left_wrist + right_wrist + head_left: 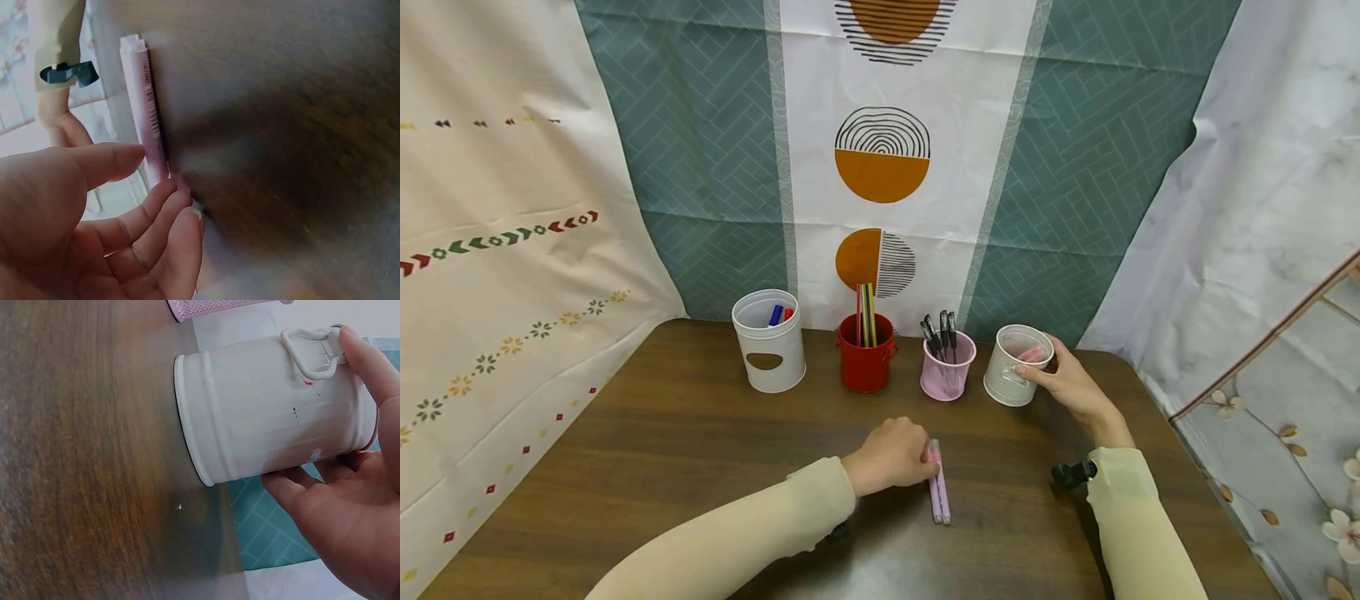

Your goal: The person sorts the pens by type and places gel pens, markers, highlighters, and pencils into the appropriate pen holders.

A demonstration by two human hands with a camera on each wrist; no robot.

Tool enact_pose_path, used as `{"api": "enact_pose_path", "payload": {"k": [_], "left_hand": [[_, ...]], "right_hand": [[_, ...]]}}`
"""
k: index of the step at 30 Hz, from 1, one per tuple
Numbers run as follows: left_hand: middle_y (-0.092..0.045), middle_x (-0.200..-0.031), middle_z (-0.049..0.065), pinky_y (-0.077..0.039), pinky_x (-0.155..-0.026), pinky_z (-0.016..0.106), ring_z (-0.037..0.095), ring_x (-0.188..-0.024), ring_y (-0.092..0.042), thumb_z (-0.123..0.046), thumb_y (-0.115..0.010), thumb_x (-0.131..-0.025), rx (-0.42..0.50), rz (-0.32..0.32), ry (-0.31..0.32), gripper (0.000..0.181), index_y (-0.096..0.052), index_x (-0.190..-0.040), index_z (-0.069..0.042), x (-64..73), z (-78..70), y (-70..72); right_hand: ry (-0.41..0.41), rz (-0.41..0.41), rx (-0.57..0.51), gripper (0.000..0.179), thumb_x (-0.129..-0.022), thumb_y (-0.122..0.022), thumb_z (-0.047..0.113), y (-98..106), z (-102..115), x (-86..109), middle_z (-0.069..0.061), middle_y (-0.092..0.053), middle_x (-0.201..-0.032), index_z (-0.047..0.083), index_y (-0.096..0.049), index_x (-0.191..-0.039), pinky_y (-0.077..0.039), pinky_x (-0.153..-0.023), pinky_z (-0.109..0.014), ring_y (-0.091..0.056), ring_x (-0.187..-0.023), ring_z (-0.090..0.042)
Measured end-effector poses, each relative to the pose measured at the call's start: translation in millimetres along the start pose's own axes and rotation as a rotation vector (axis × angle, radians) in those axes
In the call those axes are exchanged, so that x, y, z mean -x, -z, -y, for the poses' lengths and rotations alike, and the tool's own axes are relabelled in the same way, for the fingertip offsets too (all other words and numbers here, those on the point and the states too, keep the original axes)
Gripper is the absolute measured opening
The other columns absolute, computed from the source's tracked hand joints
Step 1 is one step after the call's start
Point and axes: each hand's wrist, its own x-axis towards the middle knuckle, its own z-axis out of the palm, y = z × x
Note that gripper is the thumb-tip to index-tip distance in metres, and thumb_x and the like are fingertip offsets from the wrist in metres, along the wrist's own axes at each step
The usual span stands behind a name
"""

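Note:
Two lilac highlighters (pixel 942 493) lie side by side on the wooden table. My left hand (pixel 891 457) is at their far end, thumb and curled fingertips pinching there. In the left wrist view the barcoded barrel of a highlighter (pixel 145 103) runs up past the thumb. At the right, my right hand (pixel 1078 387) grips a white metal pot (pixel 1006 379) near its rim, thumb by the small wire handle (pixel 312 374) and fingers round the other side. Pink-tipped items (pixel 1032 355) are inside this pot, which stands on the table.
Left of the white pot, a pink mesh cup (pixel 942 385) holds several black pens. Beside it stands a red pot (pixel 865 371) with striped sticks. A larger white bucket (pixel 775 362) holds blue and red markers. Patterned cloths hang behind and at both sides of the table (pixel 700 450).

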Motion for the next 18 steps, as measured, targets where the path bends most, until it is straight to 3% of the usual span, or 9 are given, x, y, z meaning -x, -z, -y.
{"api": "enact_pose_path", "payload": {"k": [7, 11, 18], "left_hand": [[-0.048, -0.059, -0.005, -0.04, -0.044, 0.029, 0.012, -0.054, -0.046, -0.034, -0.078, -0.09, -0.02, 0.013, 0.039, 0.045, -0.054, -0.055, -0.019, -1.7, -0.5, -0.4], [-0.053, -0.063, -0.003, -0.045, -0.048, 0.029, 0.013, -0.059, -0.052, -0.028, -0.081, -0.087, -0.016, 0.059, 0.091, 0.039, -0.059, -0.057, -0.017, 1.9, -7.5, 15.8], [-0.05, -0.067, -0.001, -0.045, -0.05, 0.031, 0.016, -0.063, -0.05, -0.027, -0.079, -0.086, -0.035, 0.042, 0.121, 0.037, -0.054, -0.06, -0.016, -8.4, 7.7, 10.3]], "right_hand": [[0.0, -0.006, -0.001, 0.082, -0.101, -0.076, 0.025, 0.0, -0.5, -0.4, -0.022, -0.051, -0.15, 0.007, -0.027, -0.165, -0.043, -0.099, -0.015, -0.053, -0.123, -0.012], [0.003, -0.005, -0.002, 0.081, -0.101, -0.076, 0.025, 0.1, -1.3, -1.1, -0.022, -0.051, -0.149, 0.007, -0.029, -0.164, -0.043, -0.099, -0.015, -0.053, -0.123, -0.012], [-0.008, -0.004, 0.001, 0.083, -0.101, -0.076, 0.027, 1.1, -3.4, -1.2, -0.021, -0.05, -0.15, 0.008, -0.027, -0.165, -0.042, -0.1, -0.015, -0.051, -0.125, -0.015]]}}
